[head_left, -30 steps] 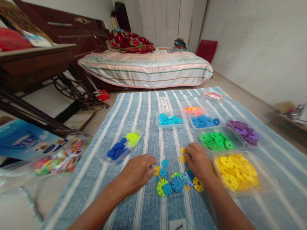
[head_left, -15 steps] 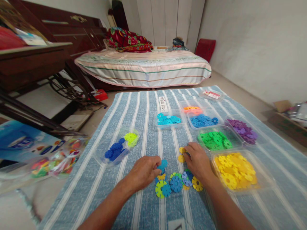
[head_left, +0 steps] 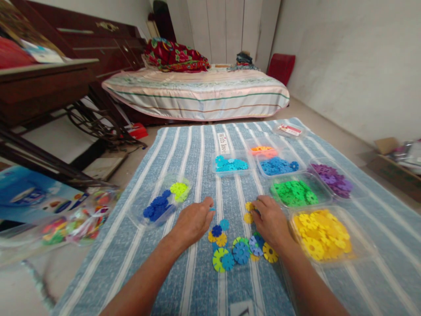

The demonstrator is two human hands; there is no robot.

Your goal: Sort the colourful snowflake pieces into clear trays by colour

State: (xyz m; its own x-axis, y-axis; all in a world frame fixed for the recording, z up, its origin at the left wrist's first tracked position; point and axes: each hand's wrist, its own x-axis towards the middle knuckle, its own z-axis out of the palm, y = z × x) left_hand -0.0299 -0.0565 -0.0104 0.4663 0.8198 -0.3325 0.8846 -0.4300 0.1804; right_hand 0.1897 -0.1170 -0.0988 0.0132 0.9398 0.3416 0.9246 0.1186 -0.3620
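My left hand (head_left: pixel 194 221) is closed in a pinch above the cloth, with the edge of a light-blue snowflake disc (head_left: pixel 212 209) peeking out at the fingertips. Curled fingers of my right hand (head_left: pixel 270 219) grip yellow snowflake discs (head_left: pixel 248 217); the fingers hide part of them. Between the hands lie a loose light-blue disc (head_left: pixel 224 224), a dark-blue disc (head_left: pixel 216 231) and orange-yellow discs (head_left: pixel 221 239). Closer to me, a lime disc (head_left: pixel 218 260), a blue disc (head_left: pixel 241 253) and a yellow disc (head_left: pixel 270 252) are among several overlapping ones.
Clear tubs hold yellow discs (head_left: pixel 322 235), green discs (head_left: pixel 294 193), purple discs (head_left: pixel 332 180), blue discs (head_left: pixel 279 166), cyan discs (head_left: pixel 231 164) and orange discs (head_left: pixel 264 151). Another tub at left holds dark-blue discs (head_left: pixel 158 207) and lime discs (head_left: pixel 180 191). A striped cloth (head_left: pixel 184 149) covers the table.
My left hand has moved up and left, away from the loose discs, uncovering the dark-blue and orange-yellow ones. My right hand has stayed in place.
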